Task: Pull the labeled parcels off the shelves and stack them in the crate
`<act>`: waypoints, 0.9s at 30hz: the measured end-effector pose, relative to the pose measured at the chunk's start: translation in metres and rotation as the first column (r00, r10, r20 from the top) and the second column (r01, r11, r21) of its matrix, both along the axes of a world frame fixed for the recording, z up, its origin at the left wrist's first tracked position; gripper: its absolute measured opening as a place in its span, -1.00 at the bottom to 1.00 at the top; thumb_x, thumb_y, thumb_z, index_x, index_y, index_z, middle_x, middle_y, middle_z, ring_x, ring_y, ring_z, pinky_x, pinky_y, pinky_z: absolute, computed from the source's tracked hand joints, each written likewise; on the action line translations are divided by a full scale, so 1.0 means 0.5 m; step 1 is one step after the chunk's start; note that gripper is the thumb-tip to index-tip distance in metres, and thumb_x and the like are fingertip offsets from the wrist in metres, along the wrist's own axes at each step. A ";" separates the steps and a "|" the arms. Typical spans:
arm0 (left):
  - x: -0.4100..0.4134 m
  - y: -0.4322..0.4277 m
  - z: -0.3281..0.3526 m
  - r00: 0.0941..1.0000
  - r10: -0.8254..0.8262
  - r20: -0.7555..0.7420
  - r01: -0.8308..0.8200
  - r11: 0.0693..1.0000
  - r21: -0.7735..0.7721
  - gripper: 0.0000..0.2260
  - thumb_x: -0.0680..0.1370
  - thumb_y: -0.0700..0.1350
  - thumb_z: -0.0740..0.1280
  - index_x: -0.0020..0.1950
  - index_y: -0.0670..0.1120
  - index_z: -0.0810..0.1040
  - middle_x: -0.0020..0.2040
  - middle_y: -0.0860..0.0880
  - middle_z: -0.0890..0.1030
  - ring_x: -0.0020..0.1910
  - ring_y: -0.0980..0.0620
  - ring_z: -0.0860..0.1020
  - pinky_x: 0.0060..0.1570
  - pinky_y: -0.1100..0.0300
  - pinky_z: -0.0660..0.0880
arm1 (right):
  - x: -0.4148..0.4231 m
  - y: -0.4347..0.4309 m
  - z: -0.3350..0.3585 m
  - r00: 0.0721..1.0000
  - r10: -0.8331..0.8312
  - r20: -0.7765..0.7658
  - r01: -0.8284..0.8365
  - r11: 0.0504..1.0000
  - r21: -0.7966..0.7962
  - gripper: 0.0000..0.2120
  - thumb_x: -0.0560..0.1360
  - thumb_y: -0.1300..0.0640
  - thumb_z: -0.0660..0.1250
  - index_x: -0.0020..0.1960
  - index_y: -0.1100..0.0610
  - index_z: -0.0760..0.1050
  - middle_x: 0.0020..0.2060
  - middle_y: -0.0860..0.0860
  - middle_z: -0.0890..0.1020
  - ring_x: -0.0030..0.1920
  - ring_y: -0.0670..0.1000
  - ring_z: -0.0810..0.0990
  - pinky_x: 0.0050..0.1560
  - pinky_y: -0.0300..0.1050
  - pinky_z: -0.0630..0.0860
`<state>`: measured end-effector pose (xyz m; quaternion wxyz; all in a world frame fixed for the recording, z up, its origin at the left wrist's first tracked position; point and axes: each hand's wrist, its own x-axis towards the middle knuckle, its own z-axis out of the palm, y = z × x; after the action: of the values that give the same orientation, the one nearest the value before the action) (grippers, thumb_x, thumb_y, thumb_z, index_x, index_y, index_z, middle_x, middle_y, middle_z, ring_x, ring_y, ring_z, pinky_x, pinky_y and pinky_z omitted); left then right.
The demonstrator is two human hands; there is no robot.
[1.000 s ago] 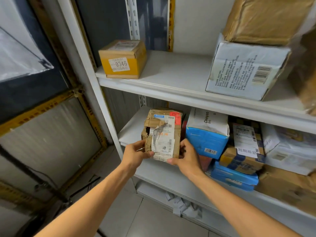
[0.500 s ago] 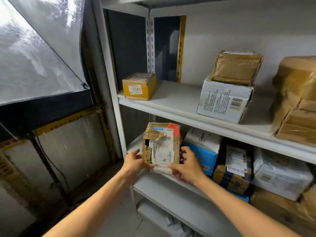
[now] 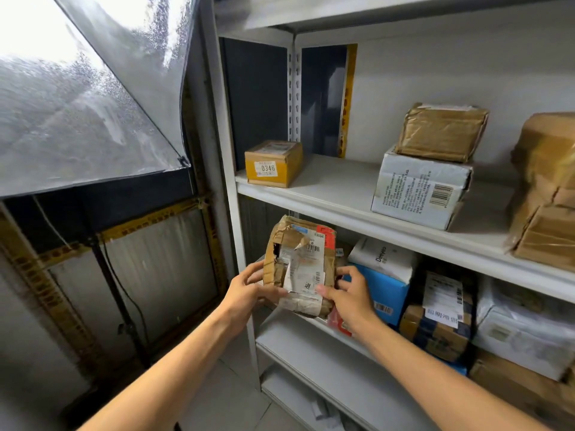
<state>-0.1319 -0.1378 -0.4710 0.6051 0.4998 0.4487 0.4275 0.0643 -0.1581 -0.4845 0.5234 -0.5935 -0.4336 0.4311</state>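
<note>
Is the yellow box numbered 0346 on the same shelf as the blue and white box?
No, the yellow box sits on the shelf above the blue and white box.

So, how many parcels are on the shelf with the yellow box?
4, perhaps more: yellow 0346 box at left; white barcoded box in the middle; brown taped parcel on it; brown taped bundle at the right edge, cut off, possibly two stacked.

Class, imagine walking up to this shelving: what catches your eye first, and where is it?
The torn brown parcel, its label peeling, gripped mid-frame by the left hand and right hand in front of the shelving. Then the yellow box marked 0346, alone at the left of the upper shelf, and right of it a white barcoded box with a taped brown package on top.
</note>
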 end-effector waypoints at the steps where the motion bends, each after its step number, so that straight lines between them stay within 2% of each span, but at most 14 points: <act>1: 0.004 -0.004 0.005 0.999 -0.012 0.034 0.012 1.000 -0.004 -0.33 0.25 -0.27 0.52 0.33 -0.01 0.44 0.06 -0.07 0.69 0.10 -0.09 0.63 0.10 -0.05 0.54 | -0.002 0.003 -0.001 0.999 -0.021 -0.044 0.020 0.999 -0.030 -0.68 0.48 0.35 0.38 0.12 0.12 0.35 -0.03 0.06 0.62 0.00 0.07 0.65 -0.04 -0.02 0.64; 4: 0.023 -0.010 0.016 0.998 -0.019 0.056 0.019 1.000 0.011 -0.33 0.25 -0.11 0.53 0.34 0.08 0.43 0.10 -0.04 0.67 0.13 -0.05 0.62 0.10 -0.01 0.50 | -0.004 0.015 -0.011 0.992 -0.049 -0.115 0.030 0.987 -0.160 -0.84 0.58 0.31 0.24 0.11 0.13 0.43 0.04 0.11 0.60 0.08 0.12 0.61 0.10 0.13 0.60; 7: 0.032 -0.007 0.026 1.000 -0.020 0.016 0.019 0.999 0.034 -0.35 0.31 -0.03 0.54 0.37 0.08 0.42 0.15 -0.06 0.65 0.17 -0.01 0.58 0.13 0.03 0.46 | 0.002 0.021 -0.013 0.958 -0.058 -0.282 -0.013 0.970 -0.241 -0.80 0.63 0.25 0.15 0.17 0.21 0.50 -0.01 0.18 0.64 -0.01 0.13 0.65 -0.05 0.05 0.63; 9: 0.028 -0.003 0.027 1.000 -0.011 -0.017 0.011 0.999 0.033 -0.45 0.41 -0.13 0.52 0.35 0.06 0.43 0.08 -0.07 0.67 0.07 0.05 0.62 0.07 0.09 0.47 | 0.007 0.020 -0.002 0.948 -0.055 -0.315 -0.021 0.972 -0.234 -0.81 0.63 0.19 0.19 0.12 0.25 0.52 -0.09 0.15 0.67 -0.09 0.08 0.67 -0.14 -0.07 0.62; 11: 0.024 -0.003 0.024 0.999 0.013 -0.038 -0.012 1.000 0.019 -0.54 0.45 -0.14 0.47 0.30 0.01 0.44 -0.03 -0.05 0.71 -0.07 0.12 0.67 0.00 0.14 0.49 | 0.008 0.019 0.009 0.945 -0.048 -0.323 -0.024 0.976 -0.215 -0.82 0.61 0.15 0.25 0.04 0.26 0.54 -0.15 0.13 0.69 -0.14 0.05 0.68 -0.11 -0.09 0.61; 13: 0.023 -0.006 0.022 0.997 0.027 -0.074 -0.026 1.000 0.009 -0.57 0.45 -0.05 0.46 0.27 -0.03 0.45 -0.10 -0.02 0.72 -0.11 0.16 0.67 -0.04 0.16 0.48 | 0.007 0.020 0.017 0.936 -0.056 -0.348 -0.018 0.979 -0.204 -0.81 0.58 0.11 0.31 -0.06 0.24 0.54 -0.17 0.13 0.70 -0.17 0.04 0.69 -0.04 -0.06 0.61; 16: 0.026 0.000 0.021 0.987 0.082 -0.135 -0.080 0.997 0.019 -0.48 0.35 0.14 0.45 0.17 -0.14 0.49 -0.04 -0.03 0.67 0.01 0.10 0.59 -0.05 0.18 0.43 | 0.010 0.020 0.021 0.914 0.002 -0.405 -0.057 0.991 -0.124 -0.75 0.54 0.02 0.35 -0.05 0.22 0.60 -0.13 0.13 0.72 -0.14 0.05 0.69 -0.05 -0.06 0.59; 18: 0.029 0.008 0.024 0.976 0.124 -0.180 -0.121 0.992 0.027 -0.40 0.29 0.24 0.41 0.08 -0.20 0.48 -0.01 -0.07 0.63 0.02 0.06 0.57 0.05 0.14 0.43 | 0.015 0.020 0.024 0.921 0.061 -0.384 -0.094 0.993 -0.069 -0.73 0.51 0.03 0.36 0.01 0.24 0.60 -0.10 0.15 0.71 -0.14 0.05 0.68 -0.15 -0.13 0.56; 21: 0.033 0.019 0.023 0.963 0.156 -0.218 -0.162 0.987 -0.008 -0.38 0.26 0.32 0.41 -0.02 -0.18 0.46 -0.04 -0.10 0.64 0.01 -0.02 0.61 0.21 -0.01 0.49 | 0.021 0.027 0.028 0.968 0.095 -0.232 -0.116 0.990 -0.076 -0.69 0.50 0.01 0.39 0.05 0.26 0.59 -0.10 0.15 0.71 -0.09 0.09 0.70 -0.11 -0.11 0.59; 23: 0.036 0.022 0.022 0.966 0.147 -0.211 -0.159 0.986 -0.041 -0.50 0.37 0.25 0.40 0.00 -0.16 0.47 0.00 -0.10 0.63 -0.06 0.00 0.62 0.09 0.05 0.54 | 0.022 0.033 0.032 0.987 0.113 -0.113 -0.123 0.989 -0.082 -0.66 0.51 -0.04 0.38 0.04 0.25 0.60 -0.13 0.14 0.72 -0.11 0.09 0.71 -0.10 -0.11 0.60; 25: 0.036 0.025 0.018 0.980 0.100 -0.169 -0.119 0.987 -0.106 -0.43 0.46 0.21 0.36 0.28 -0.17 0.42 0.16 -0.15 0.60 -0.09 0.03 0.63 -0.19 0.22 0.55 | 0.024 0.037 0.038 0.992 0.125 -0.035 -0.127 0.988 -0.087 -0.63 0.50 -0.08 0.37 0.02 0.24 0.61 -0.16 0.12 0.72 -0.12 0.07 0.71 -0.08 -0.11 0.62; 26: 0.036 0.027 0.015 0.984 0.068 -0.163 -0.089 0.988 -0.125 -0.38 0.49 0.21 0.34 0.40 -0.14 0.37 0.20 -0.16 0.59 -0.08 0.03 0.63 -0.27 0.27 0.53 | 0.027 0.038 0.043 0.991 0.134 -0.008 -0.135 0.986 -0.094 -0.63 0.50 -0.08 0.37 0.02 0.25 0.61 -0.16 0.13 0.72 -0.13 0.06 0.71 -0.08 -0.12 0.63; 27: 0.035 0.027 0.013 0.986 0.043 -0.163 -0.065 0.989 -0.133 -0.40 0.51 0.22 0.30 0.42 -0.11 0.39 0.20 -0.15 0.60 -0.07 0.03 0.63 -0.27 0.28 0.52 | 0.030 0.038 0.047 0.989 0.147 0.017 -0.145 0.985 -0.098 -0.64 0.50 -0.07 0.38 0.02 0.25 0.61 -0.14 0.13 0.72 -0.12 0.06 0.71 -0.07 -0.12 0.63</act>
<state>-0.1145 -0.1244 -0.4644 0.5885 0.4770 0.5376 0.3703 0.0795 -0.1394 -0.4612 0.4557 -0.5901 -0.4608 0.4814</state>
